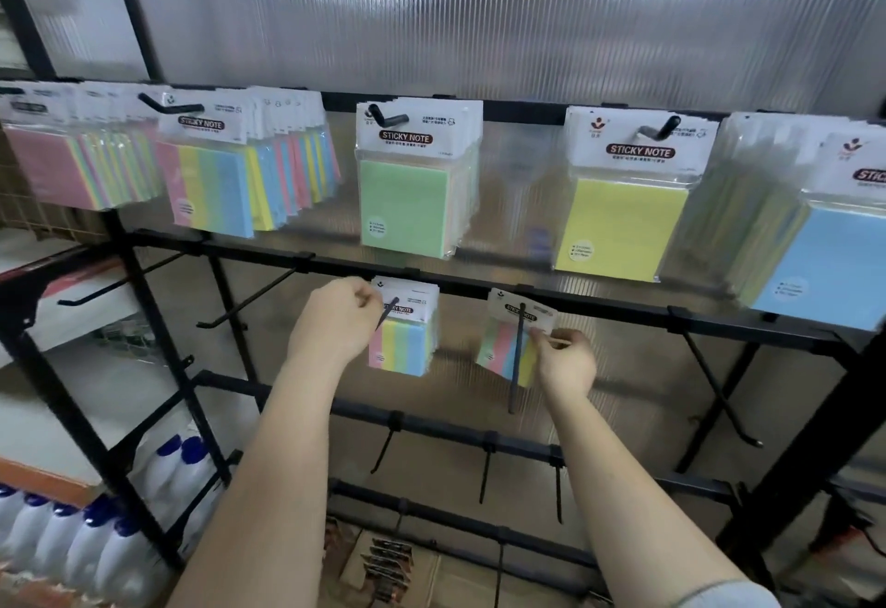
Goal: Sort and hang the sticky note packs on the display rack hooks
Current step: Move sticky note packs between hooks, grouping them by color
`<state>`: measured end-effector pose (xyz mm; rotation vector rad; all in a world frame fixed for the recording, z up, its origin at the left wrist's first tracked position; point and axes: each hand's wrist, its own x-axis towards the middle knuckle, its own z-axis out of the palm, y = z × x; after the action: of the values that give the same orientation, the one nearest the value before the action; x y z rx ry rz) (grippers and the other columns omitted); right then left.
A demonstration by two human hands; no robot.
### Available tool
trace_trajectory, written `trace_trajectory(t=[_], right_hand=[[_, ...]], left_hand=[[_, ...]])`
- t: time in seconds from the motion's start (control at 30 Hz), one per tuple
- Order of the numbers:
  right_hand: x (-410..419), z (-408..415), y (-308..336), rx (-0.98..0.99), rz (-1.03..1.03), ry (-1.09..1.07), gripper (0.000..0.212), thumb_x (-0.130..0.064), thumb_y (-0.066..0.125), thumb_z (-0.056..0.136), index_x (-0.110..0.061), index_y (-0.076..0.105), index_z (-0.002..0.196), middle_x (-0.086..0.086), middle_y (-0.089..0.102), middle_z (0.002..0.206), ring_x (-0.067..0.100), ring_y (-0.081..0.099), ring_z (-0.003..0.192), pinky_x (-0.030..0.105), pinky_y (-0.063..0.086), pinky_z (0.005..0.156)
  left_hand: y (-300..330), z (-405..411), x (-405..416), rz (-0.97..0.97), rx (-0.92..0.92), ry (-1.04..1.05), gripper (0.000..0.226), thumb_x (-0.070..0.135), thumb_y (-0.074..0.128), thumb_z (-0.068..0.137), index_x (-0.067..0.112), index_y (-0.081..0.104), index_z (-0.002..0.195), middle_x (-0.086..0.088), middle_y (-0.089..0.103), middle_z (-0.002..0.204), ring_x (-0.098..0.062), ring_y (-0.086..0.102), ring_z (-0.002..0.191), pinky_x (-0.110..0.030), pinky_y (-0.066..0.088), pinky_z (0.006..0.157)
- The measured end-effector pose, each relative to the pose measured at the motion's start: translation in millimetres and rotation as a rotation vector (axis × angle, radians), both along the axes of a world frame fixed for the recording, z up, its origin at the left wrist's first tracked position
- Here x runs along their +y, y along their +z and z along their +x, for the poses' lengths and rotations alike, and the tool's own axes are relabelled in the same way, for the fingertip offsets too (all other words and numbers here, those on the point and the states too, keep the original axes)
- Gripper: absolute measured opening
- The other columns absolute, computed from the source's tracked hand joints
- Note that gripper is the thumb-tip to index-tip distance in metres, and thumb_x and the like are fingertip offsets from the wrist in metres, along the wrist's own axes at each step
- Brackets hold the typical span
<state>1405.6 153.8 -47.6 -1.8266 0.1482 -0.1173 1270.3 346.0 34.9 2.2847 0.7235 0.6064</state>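
Your left hand (335, 320) pinches the striped pack (405, 344) on its hook, your right hand (565, 360) pinches a tilted pack (508, 344) behind the next hook (517, 358). Full rows hang above; bottles (72, 540) sit lower left, blurred. Your left fingers hide behind the knuckles.

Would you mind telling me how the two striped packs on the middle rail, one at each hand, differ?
The pack at the left hand, the left pack, hangs straight; the right pack, pinched by the right hand, is tilted. The left pack seems to front a small stack, while the right pack looks single. The hook crosses most of the right pack's face, but only the left pack's header. Both are multicoloured, with white headers.
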Motion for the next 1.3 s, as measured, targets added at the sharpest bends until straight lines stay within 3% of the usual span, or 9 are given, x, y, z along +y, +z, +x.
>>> trace_trajectory(t=[0.1,0.4,0.5,0.77,0.87,1.0,1.1,1.23,1.3], right_hand=[[2.4,-4.7,1.6,-0.012,-0.024,-0.04,0.027,-0.03,0.067,0.088,-0.007,0.06,0.1,0.007,0.064,0.096,0.022,0.056,0.083,0.024,0.036,0.066],[7.8,-28.7,10.4,-0.035,-0.065,-0.149,0.033,-0.029,0.067,0.088,-0.011,0.063,0.116,0.006,0.067,0.108,0.019,0.059,0.087,0.026,0.04,0.067],[6.9,-36.6,11.4,-0.048,-0.064,-0.139,0.032,-0.028,0.065,0.09,-0.014,0.061,0.118,0.002,0.066,0.104,0.016,0.058,0.084,0.02,0.038,0.054],[-3.5,-61.9,10.7,-0.027,-0.028,0.001,0.021,-0.024,0.053,0.096,-0.01,0.061,0.083,-0.005,0.054,0.066,0.01,0.048,0.06,0.019,0.033,0.049],[-8.5,-75.7,12.4,-0.003,-0.03,0.04,0.023,-0.02,0.05,0.097,-0.007,0.058,0.079,0.002,0.056,0.07,0.014,0.045,0.061,0.025,0.033,0.052],[-17.2,-92.6,20.0,0.03,-0.103,0.06,0.02,-0.017,0.05,0.092,-0.006,0.055,0.076,0.004,0.051,0.069,0.018,0.042,0.064,0.027,0.031,0.054],[-28.1,-103.1,31.9,0.067,-0.185,0.095,0.021,-0.019,0.05,0.092,-0.005,0.057,0.077,0.003,0.052,0.068,0.016,0.043,0.062,0.025,0.031,0.053],[-39.7,-118.3,44.6,0.04,-0.283,0.161,0.025,-0.023,0.051,0.093,-0.003,0.056,0.078,0.006,0.044,0.073,0.017,0.038,0.065,0.029,0.027,0.058],[-43.1,-127.7,49.8,0.032,-0.306,0.177,0.024,-0.023,0.05,0.093,-0.008,0.057,0.077,0.004,0.045,0.07,0.015,0.038,0.063,0.028,0.027,0.057]], left_hand=[[2.2,1.5,7.3,0.009,0.005,-0.027,0.018,0.022,0.047,0.091,0.023,0.065,0.091,0.004,0.067,0.088,-0.021,0.063,0.082,-0.036,0.053,0.077],[-1.6,1.1,24.7,0.014,0.006,-0.106,0.016,0.023,0.048,0.092,0.024,0.064,0.09,0.005,0.067,0.089,-0.017,0.06,0.087,-0.03,0.047,0.075],[-3.8,-0.6,26.9,0.01,0.014,-0.126,0.016,0.023,0.048,0.092,0.025,0.064,0.092,0.003,0.067,0.09,-0.018,0.059,0.09,-0.032,0.049,0.076],[-4.3,-2.1,26.1,-0.01,0.011,-0.192,0.015,0.022,0.049,0.091,0.022,0.064,0.089,0.002,0.066,0.087,-0.019,0.06,0.083,-0.029,0.046,0.068],[-1.1,2.3,20.9,-0.183,-0.062,-0.299,0.017,0.021,0.05,0.091,0.022,0.064,0.081,0.001,0.068,0.084,-0.02,0.063,0.08,-0.033,0.051,0.07],[2.8,5.9,9.3,-0.22,-0.066,-0.35,0.016,0.025,0.051,0.09,0.027,0.061,0.079,0.004,0.067,0.088,-0.02,0.063,0.084,-0.026,0.045,0.049],[1.1,6.2,-0.7,-0.203,-0.05,-0.4,0.018,0.019,0.049,0.091,0.022,0.062,0.079,0.005,0.067,0.083,-0.021,0.064,0.088,-0.034,0.051,0.071],[-3.2,9.8,-12.3,-0.15,-0.019,-0.448,0.019,0.019,0.047,0.093,0.021,0.063,0.083,0.007,0.065,0.08,-0.017,0.062,0.085,-0.027,0.043,0.056],[-5.9,15.3,-16.8,-0.119,0.003,-0.451,0.021,0.023,0.046,0.092,0.026,0.063,0.079,0.005,0.066,0.08,-0.019,0.061,0.081,-0.031,0.049,0.065]])
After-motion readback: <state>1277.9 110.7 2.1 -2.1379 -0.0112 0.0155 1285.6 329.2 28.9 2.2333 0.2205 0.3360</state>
